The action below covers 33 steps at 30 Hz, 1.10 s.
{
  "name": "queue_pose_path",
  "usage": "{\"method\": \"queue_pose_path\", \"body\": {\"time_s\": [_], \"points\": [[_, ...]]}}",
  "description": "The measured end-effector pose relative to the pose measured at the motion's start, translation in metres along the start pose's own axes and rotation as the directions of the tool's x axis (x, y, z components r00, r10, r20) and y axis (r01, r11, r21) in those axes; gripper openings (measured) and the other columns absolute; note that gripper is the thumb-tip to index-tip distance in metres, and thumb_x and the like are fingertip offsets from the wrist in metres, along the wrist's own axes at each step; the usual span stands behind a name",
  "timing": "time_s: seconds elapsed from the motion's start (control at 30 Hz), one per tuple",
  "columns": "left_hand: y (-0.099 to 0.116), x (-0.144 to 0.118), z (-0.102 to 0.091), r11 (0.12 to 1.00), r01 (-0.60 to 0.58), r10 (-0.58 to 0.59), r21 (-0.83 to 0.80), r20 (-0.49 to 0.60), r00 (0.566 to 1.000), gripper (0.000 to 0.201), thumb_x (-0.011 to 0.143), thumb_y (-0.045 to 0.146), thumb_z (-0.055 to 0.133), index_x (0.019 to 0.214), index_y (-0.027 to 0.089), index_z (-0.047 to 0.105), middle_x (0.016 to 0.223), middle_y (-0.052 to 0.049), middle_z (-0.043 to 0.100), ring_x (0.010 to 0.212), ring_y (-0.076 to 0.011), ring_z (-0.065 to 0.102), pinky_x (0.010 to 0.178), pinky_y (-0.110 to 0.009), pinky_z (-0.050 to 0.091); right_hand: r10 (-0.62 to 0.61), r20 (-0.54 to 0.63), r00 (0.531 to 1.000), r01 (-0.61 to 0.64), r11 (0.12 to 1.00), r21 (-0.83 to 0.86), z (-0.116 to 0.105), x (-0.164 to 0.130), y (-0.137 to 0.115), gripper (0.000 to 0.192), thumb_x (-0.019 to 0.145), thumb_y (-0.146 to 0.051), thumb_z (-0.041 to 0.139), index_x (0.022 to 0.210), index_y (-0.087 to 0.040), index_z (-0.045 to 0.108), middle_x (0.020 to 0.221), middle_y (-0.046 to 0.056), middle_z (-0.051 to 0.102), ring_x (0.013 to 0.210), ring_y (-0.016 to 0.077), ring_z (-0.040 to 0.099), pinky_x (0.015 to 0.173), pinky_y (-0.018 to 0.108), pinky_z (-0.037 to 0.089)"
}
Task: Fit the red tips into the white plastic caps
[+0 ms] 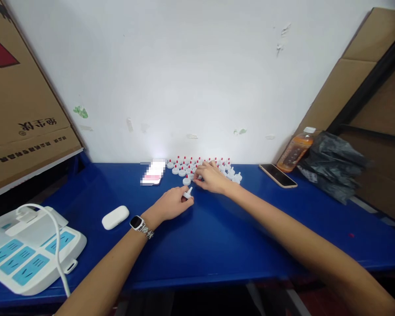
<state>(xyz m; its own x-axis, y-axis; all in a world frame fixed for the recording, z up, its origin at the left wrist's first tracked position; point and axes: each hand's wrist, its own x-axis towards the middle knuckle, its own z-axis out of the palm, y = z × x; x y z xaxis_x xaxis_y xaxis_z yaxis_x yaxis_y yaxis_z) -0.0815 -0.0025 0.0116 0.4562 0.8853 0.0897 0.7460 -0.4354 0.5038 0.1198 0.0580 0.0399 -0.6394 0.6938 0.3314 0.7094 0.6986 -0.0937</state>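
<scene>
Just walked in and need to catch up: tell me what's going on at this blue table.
A person sits at the blue table with both hands out. The left hand pinches one small white nozzle cap. The right hand rests on a cluster of white caps with red tips lined up by the wall. A phone and an orange drink bottle lie to the right.

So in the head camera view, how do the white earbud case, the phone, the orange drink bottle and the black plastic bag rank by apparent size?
Largest to smallest:
1. black plastic bag
2. orange drink bottle and phone: too alike to rank
3. white earbud case, though it lies nearer the camera, so it looks bigger than it is.
</scene>
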Motion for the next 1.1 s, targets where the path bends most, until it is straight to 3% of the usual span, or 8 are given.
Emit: {"method": "queue_pose_path", "body": {"time_s": [0.1, 0.23, 0.37, 0.53, 0.67, 0.8, 0.97, 1.1], "points": [[0.001, -0.001, 0.0, 0.999, -0.002, 0.002, -0.036, 0.008, 1.0, 0.022, 0.092, 0.043, 0.044, 0.087, 0.023, 0.051, 0.076, 0.001, 0.062, 0.066, -0.0168, 0.056, 0.06, -0.028, 0.034, 0.126, -0.011, 0.992, -0.114, 0.927, 0.358, -0.009, -0.012, -0.001, 0.014, 0.09, -0.026, 0.059, 0.086, -0.016, 0.068, 0.084, 0.006, 0.072, 0.081, 0.0179, 0.062, 0.08, 0.033, 0.042], [0.003, 0.0, 0.003, 0.998, -0.04, 0.037, -0.043, -0.05, 0.998, 0.022, 0.093, 0.043, 0.043, 0.09, 0.022, 0.048, 0.082, -0.001, 0.06, 0.071, -0.0176, 0.055, 0.064, -0.028, 0.038, 0.212, 0.026, 0.977, -0.16, 0.643, 0.749, -0.012, -0.031, -0.008, 0.019, 0.086, -0.034, 0.065, 0.085, -0.015, 0.067, 0.078, 0.005, 0.073, 0.065, 0.0142, 0.064, 0.064, 0.027, 0.047], [0.009, 0.0, 0.008, 0.996, -0.094, 0.093, -0.009, -0.078, 0.993, 0.019, 0.093, 0.04, 0.043, 0.091, 0.022, 0.047, 0.087, -0.002, 0.058, 0.077, -0.0192, 0.055, 0.071, -0.032, 0.04, 0.311, -0.02, 0.95, -0.126, 0.441, 0.889, -0.004, -0.045, -0.019, 0.031, 0.08, -0.046, 0.072, 0.084, -0.015, 0.07, 0.073, 0.004, 0.071, 0.06, 0.0124, 0.059, 0.06, 0.026, 0.048], [0.018, -0.003, 0.011, 0.993, -0.114, 0.116, 0.041, -0.049, 0.992, 0.018, 0.092, 0.039, 0.043, 0.094, 0.022, 0.046, 0.091, -0.003, 0.056, 0.08, -0.0205, 0.055, 0.071, -0.033, 0.041, 0.375, -0.026, 0.927, -0.103, 0.321, 0.942, 0.01, -0.053, -0.029, 0.035, 0.075, -0.05, 0.075, 0.078, -0.015, 0.07, 0.067, 0.002, 0.067, 0.057, 0.0109, 0.055, 0.057, 0.025, 0.045], [0.021, -0.006, 0.012, 0.99, -0.099, 0.1, 0.096, -0.004, 0.995, 0.019, 0.092, 0.04, 0.042, 0.097, 0.022, 0.047, 0.092, -0.004, 0.054, 0.078, -0.0209, 0.055, 0.069, -0.034, 0.041, 0.353, -0.025, 0.935, -0.095, 0.317, 0.944, 0.015, -0.057, -0.034, 0.033, 0.078, -0.048, 0.074, 0.081, -0.015, 0.071, 0.07, 0.002, 0.068, 0.059, 0.0113, 0.056, 0.059, 0.025, 0.045], [0.024, -0.007, 0.015, 0.989, -0.107, 0.105, 0.102, 0.03, 0.994, 0.017, 0.092, 0.037, 0.043, 0.096, 0.021, 0.046, 0.093, -0.004, 0.053, 0.082, -0.0218, 0.055, 0.074, -0.036, 0.043, 0.341, -0.034, 0.939, -0.115, 0.406, 0.906, 0.016, -0.059, -0.036, 0.031, 0.08, -0.045, 0.072, 0.082, -0.015, 0.071, 0.073, 0.003, 0.069, 0.065, 0.0137, 0.059, 0.063, 0.027, 0.046], [0.027, -0.008, 0.016, 0.99, -0.124, 0.126, -0.074, 0.022, 0.992, 0.017, 0.094, 0.037, 0.042, 0.1, 0.021, 0.042, 0.101, -0.006, 0.058, 0.092, -0.0218, 0.058, 0.081, -0.035, 0.045, 0.356, -0.127, 0.926, -0.082, 0.518, 0.852, 0.018, -0.061, -0.04, 0.026, 0.086, -0.041, 0.066, 0.081, -0.016, 0.071, 0.076, 0.004, 0.07, 0.069, 0.0146, 0.059, 0.067, 0.027, 0.046], [0.02, -0.007, 0.011, 0.969, -0.161, 0.163, -0.185, -0.003, 0.987, 0.024, 0.094, 0.034, 0.043, 0.113, 0.02, 0.038, 0.105, -0.008, 0.059, 0.092, -0.0204, 0.061, 0.081, -0.033, 0.046, 0.302, -0.123, 0.945, -0.089, 0.603, 0.793, 0.018, -0.066, -0.05, 0.019, 0.088, -0.034, 0.063, 0.081, -0.017, 0.071, 0.073, 0.002, 0.068, 0.063, 0.0129, 0.055, 0.062, 0.025, 0.042]]}}
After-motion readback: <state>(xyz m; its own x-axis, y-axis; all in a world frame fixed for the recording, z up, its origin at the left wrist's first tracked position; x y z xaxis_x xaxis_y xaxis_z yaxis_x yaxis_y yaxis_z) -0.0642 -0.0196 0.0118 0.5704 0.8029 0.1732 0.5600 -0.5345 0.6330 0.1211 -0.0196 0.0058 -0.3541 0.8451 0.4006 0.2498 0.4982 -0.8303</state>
